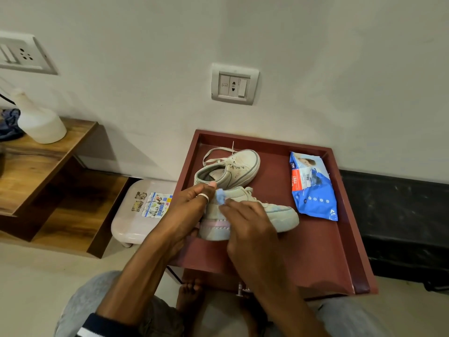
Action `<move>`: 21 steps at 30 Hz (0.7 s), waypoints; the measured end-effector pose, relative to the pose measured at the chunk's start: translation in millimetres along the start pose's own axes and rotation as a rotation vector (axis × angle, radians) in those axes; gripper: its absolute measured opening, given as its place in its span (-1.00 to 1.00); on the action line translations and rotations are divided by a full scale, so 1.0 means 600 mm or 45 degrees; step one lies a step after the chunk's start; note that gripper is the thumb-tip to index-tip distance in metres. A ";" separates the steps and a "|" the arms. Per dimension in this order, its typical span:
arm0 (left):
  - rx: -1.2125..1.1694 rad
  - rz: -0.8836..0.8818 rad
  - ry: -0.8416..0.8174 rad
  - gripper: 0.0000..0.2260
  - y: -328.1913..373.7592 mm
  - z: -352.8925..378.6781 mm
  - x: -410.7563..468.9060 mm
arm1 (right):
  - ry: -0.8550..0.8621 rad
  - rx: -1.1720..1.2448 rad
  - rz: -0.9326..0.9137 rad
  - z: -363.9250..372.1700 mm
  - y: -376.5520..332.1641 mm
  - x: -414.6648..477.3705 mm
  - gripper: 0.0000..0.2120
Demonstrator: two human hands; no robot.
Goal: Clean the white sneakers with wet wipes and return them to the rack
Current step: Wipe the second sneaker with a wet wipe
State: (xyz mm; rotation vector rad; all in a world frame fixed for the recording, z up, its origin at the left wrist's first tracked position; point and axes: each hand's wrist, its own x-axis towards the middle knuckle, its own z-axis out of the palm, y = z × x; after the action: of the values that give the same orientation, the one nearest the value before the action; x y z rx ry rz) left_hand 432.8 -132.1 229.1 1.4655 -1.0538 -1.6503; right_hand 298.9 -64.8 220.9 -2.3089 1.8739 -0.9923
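A: Where are the shoes?
B: Both on the red table (328,251) — the near sneaker (274,215) in front, the far sneaker (233,169) touching it behind.
A: And the hands?
B: The left hand (187,207) grips the near sneaker's heel. The right hand (247,229) pinches a small blue wipe (220,199) on its top edge.
A: Which step?
B: Wiping this shoe, I think. Next it needs rubbing along the side and sole — maybe a fresh wipe from the pack (313,186)
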 end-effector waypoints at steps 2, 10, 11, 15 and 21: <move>0.018 0.026 -0.024 -0.84 -0.003 -0.002 0.001 | -0.039 -0.023 -0.058 -0.002 -0.002 0.002 -0.62; -0.013 0.040 -0.069 -0.76 -0.005 -0.004 0.003 | 0.103 0.026 0.315 -0.025 0.068 0.003 -0.79; -0.004 0.047 -0.060 -0.77 -0.006 -0.004 0.004 | 0.096 0.023 0.270 -0.018 0.044 0.001 -0.75; -0.013 0.043 -0.032 -0.78 -0.011 -0.007 0.004 | -0.052 0.007 0.024 -0.003 -0.017 -0.008 -0.62; 0.003 0.036 -0.027 -0.73 -0.013 -0.006 0.011 | 0.044 -0.013 0.340 -0.025 0.093 -0.013 -0.75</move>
State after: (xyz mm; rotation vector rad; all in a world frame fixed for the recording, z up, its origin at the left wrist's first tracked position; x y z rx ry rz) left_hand 435.7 -134.7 219.0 1.4308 -1.0837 -1.6489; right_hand 242.3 -68.5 207.8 -1.9863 2.1316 -0.9951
